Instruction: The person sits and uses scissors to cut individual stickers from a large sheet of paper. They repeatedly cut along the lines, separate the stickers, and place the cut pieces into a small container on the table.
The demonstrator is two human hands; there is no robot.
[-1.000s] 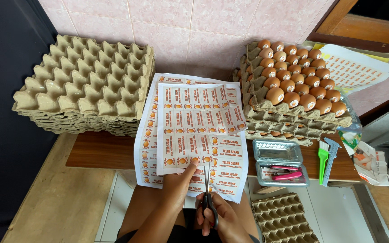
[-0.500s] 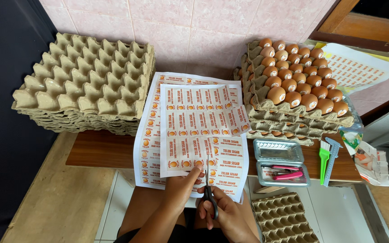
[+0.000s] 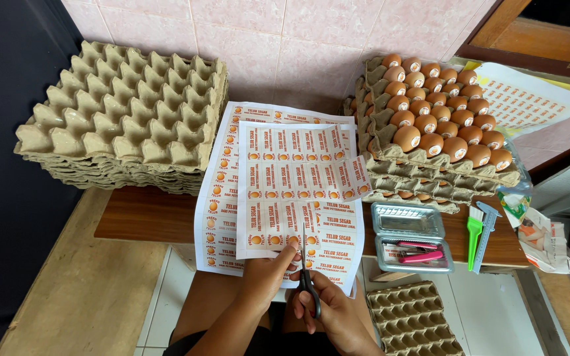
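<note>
Head: hands [image 3: 298,290] scissoring label sheet [image 3: 298,191] edge.

You face a pink tiled wall [image 3: 285,46]. A wooden shelf [image 3: 146,214] runs below it. A dark panel [image 3: 1,165] stands left; a wooden window frame [image 3: 496,33] sits upper right.

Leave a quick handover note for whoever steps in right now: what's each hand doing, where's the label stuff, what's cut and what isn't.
Left hand pinches the bottom edge of the top label sheet. Right hand works black scissors, blades pointing up into that edge.
A second sheet lies underneath. Full egg trays stand right, empty trays left.
Done: one cut just begun.
Left: nearly the whole sheet is uncut.
</note>
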